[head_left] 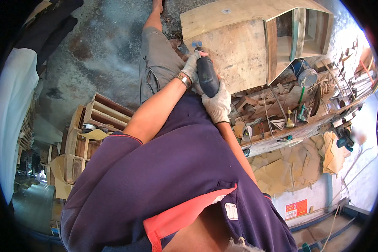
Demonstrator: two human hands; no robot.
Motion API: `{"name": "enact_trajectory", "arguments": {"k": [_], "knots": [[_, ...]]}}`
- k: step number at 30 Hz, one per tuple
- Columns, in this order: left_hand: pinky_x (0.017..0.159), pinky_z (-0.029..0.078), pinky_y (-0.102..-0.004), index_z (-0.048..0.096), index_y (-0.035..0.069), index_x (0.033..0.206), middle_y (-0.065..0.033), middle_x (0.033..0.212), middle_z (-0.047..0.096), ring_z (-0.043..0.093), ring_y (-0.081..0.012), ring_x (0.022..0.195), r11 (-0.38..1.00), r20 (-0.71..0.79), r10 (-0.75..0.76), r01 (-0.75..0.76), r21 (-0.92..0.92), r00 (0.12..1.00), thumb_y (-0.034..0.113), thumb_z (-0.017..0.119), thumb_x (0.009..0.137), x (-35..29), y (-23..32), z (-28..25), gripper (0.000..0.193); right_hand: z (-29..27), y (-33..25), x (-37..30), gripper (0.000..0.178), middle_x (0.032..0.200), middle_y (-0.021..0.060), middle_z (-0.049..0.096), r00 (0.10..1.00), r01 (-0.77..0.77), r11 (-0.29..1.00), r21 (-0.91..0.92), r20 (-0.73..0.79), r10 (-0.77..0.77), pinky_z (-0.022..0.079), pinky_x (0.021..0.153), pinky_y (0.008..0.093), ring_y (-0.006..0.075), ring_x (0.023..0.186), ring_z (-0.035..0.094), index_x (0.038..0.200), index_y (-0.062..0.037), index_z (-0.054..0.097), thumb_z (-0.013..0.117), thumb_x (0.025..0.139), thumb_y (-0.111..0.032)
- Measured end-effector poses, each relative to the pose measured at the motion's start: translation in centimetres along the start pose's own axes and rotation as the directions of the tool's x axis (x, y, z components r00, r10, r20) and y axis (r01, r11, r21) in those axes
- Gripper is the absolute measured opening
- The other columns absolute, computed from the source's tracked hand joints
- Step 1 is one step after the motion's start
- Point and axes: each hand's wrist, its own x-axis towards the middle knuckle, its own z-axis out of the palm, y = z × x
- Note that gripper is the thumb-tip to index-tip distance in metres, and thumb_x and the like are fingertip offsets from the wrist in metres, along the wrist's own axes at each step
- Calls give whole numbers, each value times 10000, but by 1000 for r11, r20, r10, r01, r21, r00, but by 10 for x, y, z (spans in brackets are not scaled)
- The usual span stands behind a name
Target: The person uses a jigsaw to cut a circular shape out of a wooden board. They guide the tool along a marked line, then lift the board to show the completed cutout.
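Both my hands wear white knitted gloves and grip a dark hand-held power tool (207,75). My left hand (192,66), with a metal bracelet at the wrist, wraps the tool's front end where it meets the plywood. My right hand (217,105) holds the tool's rear body from below. The tool's head presses against the flat side panel of a pale plywood cabinet (235,46) lying on the floor. A small blue disc (196,43) shows at the panel's edge just past the tool. The working tip is hidden by my left hand.
A cluttered workbench (290,113) with wood offcuts and small tools runs along the right. Plywood scraps (290,168) are piled below it. Stacked wooden frames (92,122) stand at the left. My leg in grey shorts (157,59) rests on the dusty concrete floor (101,50).
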Motion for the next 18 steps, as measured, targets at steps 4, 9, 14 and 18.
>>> {"name": "enact_trajectory", "arguments": {"k": [4, 9, 14, 18], "knots": [[791, 596, -496, 655, -42, 943, -218, 848, 695, 685, -374, 745, 1000, -15, 12, -12, 1, 1000, 358, 696, 817, -2, 0, 4, 422, -1, 1, 0, 809, 1089, 265, 717, 1000, 19, 998, 52, -19, -18, 558, 897, 479, 450, 1021, 694, 1446, -129, 512, 795, 688, -160], [802, 599, -509, 656, -43, 942, -215, 849, 692, 686, -371, 748, 999, -41, 41, -41, -4, 998, 360, 693, 822, -2, -4, 6, 422, -2, -1, 2, 806, 1098, 265, 715, 1000, -21, 999, 32, -1, 21, 556, 898, 478, 440, 1029, 694, 1444, -123, 513, 789, 687, -150], [805, 598, -516, 646, -44, 963, -218, 868, 689, 690, -368, 768, 1000, -1, 11, -11, -9, 1000, 363, 695, 823, 0, -4, 2, 434, -2, 1, 1, 796, 1102, 260, 717, 1000, -18, 999, 35, 1, 18, 555, 895, 480, 439, 1030, 695, 1437, -121, 517, 788, 689, -156], [801, 598, -509, 641, -44, 984, -223, 870, 687, 690, -371, 777, 999, 24, -15, 15, -35, 1000, 364, 695, 823, -1, -1, 2, 441, -1, 2, 0, 793, 1103, 254, 720, 1000, 4, 1000, 18, -9, -4, 556, 890, 481, 436, 1023, 699, 1444, -124, 516, 779, 698, -168]]}}
